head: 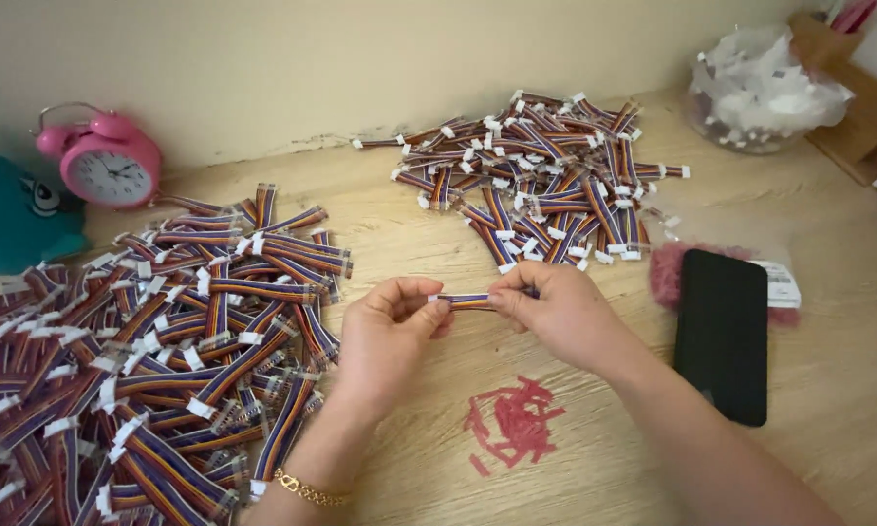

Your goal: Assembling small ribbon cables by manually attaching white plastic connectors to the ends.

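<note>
From the head camera, looking down at a wooden desk (pixel 594 458), both hands meet over its middle and share one short striped ribbon cable (pixel 467 301). The left hand (pixel 385 336) pinches the cable's left end, where a small white plug sits, between thumb and forefinger; the other fingers curl loosely under. The right hand (pixel 555 312) closes its thumb and fingertips on the right end, hiding that end. Held this way the cable is stretched flat and level between the two grips, just above the desk, which seems to keep both ends steady and its middle open to view.

The left forearm comes up from the bottom edge with a thin gold bracelet (pixel 309 490) at the wrist, the palm turned inward. The right forearm enters from the lower right corner, wrist slightly bent, knuckles facing the camera.

A large heap of like cables (pixel 136 360) lies just left of the left hand, within easy reach. A second, smaller heap (pixel 541 180) lies beyond the hands near the wall. A scatter of small red scraps (pixel 511 421) lies on the desk just below the hands. A black phone (pixel 723 333) rests face down right of the right wrist, partly over a pink fluffy thing (pixel 664 275). A pink alarm clock (pixel 109 161) stands at the far left, and a clear bag of white bits (pixel 765 93) sits at the far right.
</note>
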